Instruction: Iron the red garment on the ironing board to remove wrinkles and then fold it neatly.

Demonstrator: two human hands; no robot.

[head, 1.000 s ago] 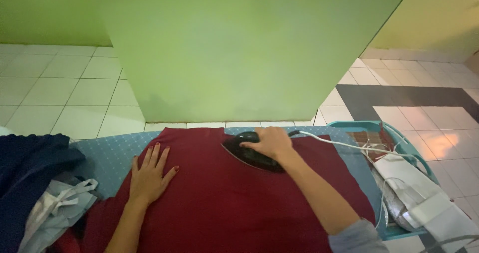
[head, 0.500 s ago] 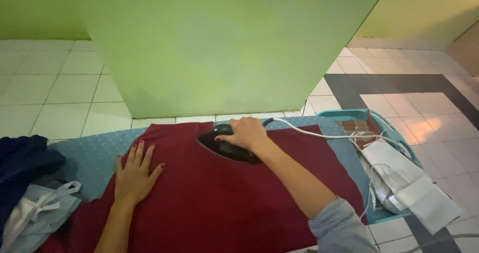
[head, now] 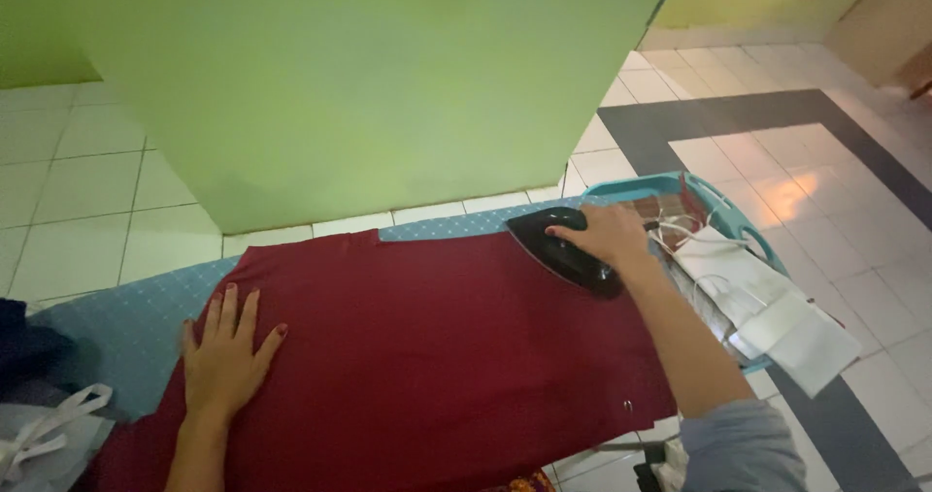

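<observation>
The fingers (head: 573, 230) of the right hand (head: 604, 236) are curling down over the top of a black clothes iron (head: 563, 249), wrapping its handle in a closed grasp, with the knuckles facing up and the forearm running back toward a grey sleeve (head: 743, 448) at the lower right. The iron is sitting flat with its pointed nose aiming left, resting on the upper right corner of a dark red cloth (head: 417, 356), close to the cloth's far edge.

The fingers (head: 228, 308) of the left hand (head: 225, 361) are lying spread and straight, gripping nothing; the palm is pressing flat on the left end of the same red cloth, well apart from the iron. The cloth is lying smoothed out across an ironing board (head: 136, 327) covered in pale blue dotted fabric, which is showing along the far edge and at the left end.

Just beyond the iron, to the right, a teal plastic laundry basket (head: 723, 206) is standing on the floor, holding folded white fabric (head: 767, 308) that is hanging over its near rim, with some tangled cords near the iron. At the far left, a dark blue garment (head: 24, 342) and a grey-white piece with straps (head: 49, 439) are lying beside the board's end. A green wall (head: 369, 84) is rising behind the board above a white tiled floor (head: 87, 191).
</observation>
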